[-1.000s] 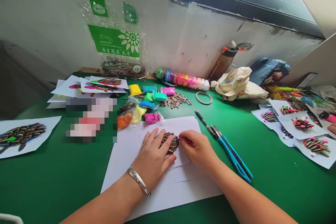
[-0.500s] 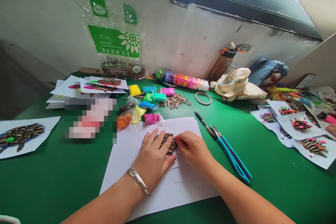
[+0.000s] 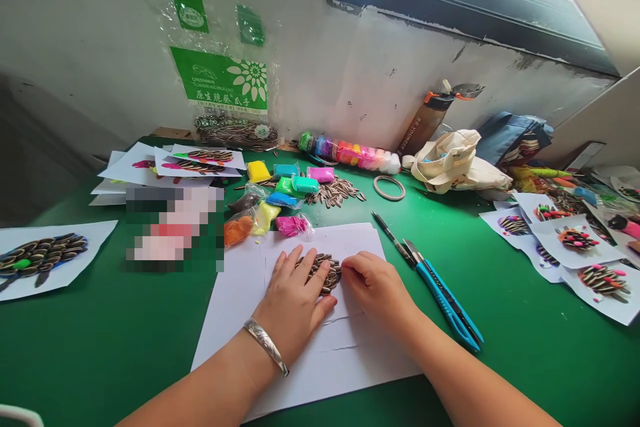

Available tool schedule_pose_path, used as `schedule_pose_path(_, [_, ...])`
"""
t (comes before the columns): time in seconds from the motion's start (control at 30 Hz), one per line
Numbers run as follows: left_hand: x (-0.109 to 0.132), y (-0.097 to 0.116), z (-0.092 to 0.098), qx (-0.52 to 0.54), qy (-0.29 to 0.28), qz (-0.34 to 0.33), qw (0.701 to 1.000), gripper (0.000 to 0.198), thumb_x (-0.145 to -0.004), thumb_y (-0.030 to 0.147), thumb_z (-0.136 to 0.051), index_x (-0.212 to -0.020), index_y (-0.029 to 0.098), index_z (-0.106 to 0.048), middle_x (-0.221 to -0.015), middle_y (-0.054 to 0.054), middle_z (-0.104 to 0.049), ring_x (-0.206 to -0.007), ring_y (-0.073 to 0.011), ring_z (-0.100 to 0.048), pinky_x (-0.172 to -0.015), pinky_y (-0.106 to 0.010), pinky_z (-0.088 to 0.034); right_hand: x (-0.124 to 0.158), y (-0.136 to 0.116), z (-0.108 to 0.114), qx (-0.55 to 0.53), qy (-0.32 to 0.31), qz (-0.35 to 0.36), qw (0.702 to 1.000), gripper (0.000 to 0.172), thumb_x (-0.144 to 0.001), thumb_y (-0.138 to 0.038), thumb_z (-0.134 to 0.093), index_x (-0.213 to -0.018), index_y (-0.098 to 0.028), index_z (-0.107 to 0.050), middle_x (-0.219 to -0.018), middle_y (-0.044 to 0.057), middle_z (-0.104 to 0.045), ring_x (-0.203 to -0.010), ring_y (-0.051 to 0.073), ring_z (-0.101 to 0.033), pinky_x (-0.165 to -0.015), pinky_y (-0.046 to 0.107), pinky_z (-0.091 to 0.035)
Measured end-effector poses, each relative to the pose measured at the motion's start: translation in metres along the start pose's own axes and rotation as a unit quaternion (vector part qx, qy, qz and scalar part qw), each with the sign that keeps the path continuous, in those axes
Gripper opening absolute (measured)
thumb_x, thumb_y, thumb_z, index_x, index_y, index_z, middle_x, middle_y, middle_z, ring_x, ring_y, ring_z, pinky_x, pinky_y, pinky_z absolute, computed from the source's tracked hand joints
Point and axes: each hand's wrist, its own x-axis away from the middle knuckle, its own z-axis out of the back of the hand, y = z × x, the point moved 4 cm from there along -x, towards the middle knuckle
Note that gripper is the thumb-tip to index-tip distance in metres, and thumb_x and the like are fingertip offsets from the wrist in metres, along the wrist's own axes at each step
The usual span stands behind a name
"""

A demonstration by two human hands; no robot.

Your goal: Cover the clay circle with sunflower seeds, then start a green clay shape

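Observation:
A cluster of striped sunflower seeds (image 3: 329,275) lies overlapped on white paper (image 3: 320,373) in front of me. My left hand (image 3: 297,297) rests flat over the cluster's left part, fingers spread, and hides some of it. At the cluster's right edge, my right hand (image 3: 373,283) pinches with thumb and forefinger; whatever is between the fingertips is hidden. Loose sunflower seeds (image 3: 337,192) lie in a pile beyond the paper. Beside them are small packs of coloured clay, among them a pink one (image 3: 294,224) and an orange one (image 3: 239,231).
Right of the paper lie a pen (image 3: 390,235) and a blue utility knife (image 3: 447,300). Farther back are a tape roll (image 3: 389,188), a cloth bag (image 3: 453,160) and a bottle (image 3: 425,121). Seed pictures on paper (image 3: 603,280) lie at both sides. A seed bag (image 3: 225,93) leans on the wall.
My right hand has moved slightly right, its fingertips still at the cluster's edge. My left hand stays flat on the seeds. The whole view has shifted a little.

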Motion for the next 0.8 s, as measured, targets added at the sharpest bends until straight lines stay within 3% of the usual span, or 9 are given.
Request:
schedule_pose_path(0.37, [0.001, 0.0, -0.002, 0.01, -0.003, 0.002, 1.0, 0.045, -0.084, 0.03, -0.061, -0.126, 0.015, -0.058, -0.132, -0.017, -0.054, -0.126, -0.0407, -0.042, -0.102, -0.063, -0.035, -0.007, 0.005, 0.004, -0.026, 0.003, 0.009, 1.0, 0.017, -0.086, -0.016, -0.05, -0.077, -0.019, -0.065, -0.071, 0.001, -0.061, -0.066, 0.013, -0.053, -0.063, 0.023, -0.038])
schedule_pose_path(0.47, [0.001, -0.001, -0.001, 0.012, -0.01, 0.004, 1.0, 0.045, -0.084, 0.032, -0.06, -0.126, 0.016, -0.058, -0.133, -0.017, -0.053, -0.126, -0.0407, -0.042, -0.102, -0.063, -0.035, -0.029, 0.009, 0.017, -0.006, 0.035, 0.001, 0.999, 0.017, -0.085, -0.016, -0.051, -0.079, -0.02, -0.067, -0.074, 0.001, -0.064, -0.07, 0.013, -0.055, -0.064, 0.022, -0.038])
schedule_pose_path(0.57, [0.001, -0.002, 0.0, 0.018, -0.016, 0.01, 1.0, 0.048, -0.084, 0.032, -0.06, -0.129, 0.017, -0.055, -0.134, -0.016, -0.053, -0.127, -0.0402, -0.042, -0.103, -0.063, -0.034, -0.064, 0.007, 0.022, 0.073, 0.026, 0.0, 0.997, 0.02, -0.084, -0.016, -0.05, -0.08, -0.021, -0.069, -0.078, 0.001, -0.066, -0.072, 0.014, -0.057, -0.066, 0.022, -0.038])
schedule_pose_path(0.8, [0.002, -0.002, 0.002, 0.034, -0.022, 0.025, 0.999, 0.051, -0.082, 0.031, -0.062, -0.13, 0.018, -0.053, -0.136, -0.016, -0.052, -0.129, -0.0385, -0.04, -0.103, -0.062, -0.035, -0.13, 0.009, 0.005, 0.145, 0.039, -0.005, 0.989, 0.025, -0.084, -0.015, -0.047, -0.082, -0.023, -0.071, -0.085, 0.004, -0.068, -0.083, 0.018, -0.058, -0.07, 0.025, -0.037])
